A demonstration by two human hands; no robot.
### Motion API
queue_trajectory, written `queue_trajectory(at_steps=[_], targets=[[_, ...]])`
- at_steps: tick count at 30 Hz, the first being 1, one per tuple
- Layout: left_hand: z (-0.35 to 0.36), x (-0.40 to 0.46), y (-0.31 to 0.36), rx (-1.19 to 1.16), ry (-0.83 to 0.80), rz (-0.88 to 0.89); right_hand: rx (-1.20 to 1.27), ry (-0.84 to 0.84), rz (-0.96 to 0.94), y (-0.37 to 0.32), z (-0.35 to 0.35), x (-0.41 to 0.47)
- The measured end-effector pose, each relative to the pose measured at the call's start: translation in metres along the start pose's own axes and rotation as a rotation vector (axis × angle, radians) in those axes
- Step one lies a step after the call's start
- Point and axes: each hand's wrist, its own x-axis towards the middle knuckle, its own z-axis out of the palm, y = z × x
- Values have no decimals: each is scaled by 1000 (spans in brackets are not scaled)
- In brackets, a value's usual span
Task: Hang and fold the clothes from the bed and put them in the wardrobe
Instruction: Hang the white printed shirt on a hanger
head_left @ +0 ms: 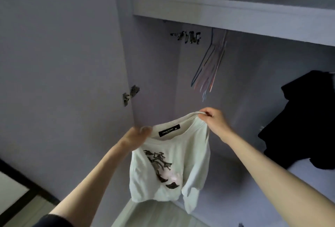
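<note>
- Hands: left hand (136, 138) and right hand (213, 120) each pinch the white T-shirt (170, 168) collar, holding it inside the open wardrobe (154, 63).
- Wire hangers (208, 69) hang above, well apart; dark garment (306, 118) hangs right.

Wardrobe floor (244, 177): dark garment (308, 123) hangs w/ hem resting on it, right side.

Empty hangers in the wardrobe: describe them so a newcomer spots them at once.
Look inside the open wardrobe, just under its top shelf. The empty hangers dangle there in a thin bunch, above the white T-shirt. Unlike the dark metal clips to their left, they are long, slanted, blue and pink wires.
</note>
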Motion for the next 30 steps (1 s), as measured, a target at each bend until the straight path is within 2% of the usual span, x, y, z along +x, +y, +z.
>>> queue_trajectory(at_steps=[5,7,11,14,16,18,20,22,24,26,30], targets=[[16,37,11,175,-43,-23,13,-24,-6,24,-23,31],[16,47,6,325,-52,-119,33,-43,-7,27,-28,40],[9,57,7,336,41,-175,37,-28,-16,32,-34,55],[2,67,18,449,121,-171,-55,-65,-12,34,-38,64],[0,70,29,464,103,-142,-120,-98,38,37,-39,69],[3,76,37,253,54,-127,-99,-115,118,41,-43,76],[5,78,49,-167,-12,-235,-52,-128,202,44,-46,81],[5,82,62,-484,-72,-319,76,-32,258,40,-47,90],[5,86,74,-559,-100,-303,250,133,281,27,-49,103],[4,87,86,-586,-89,-254,345,221,272,9,-52,117],[-1,88,99,-567,-46,-162,561,157,311,-20,-54,139]])
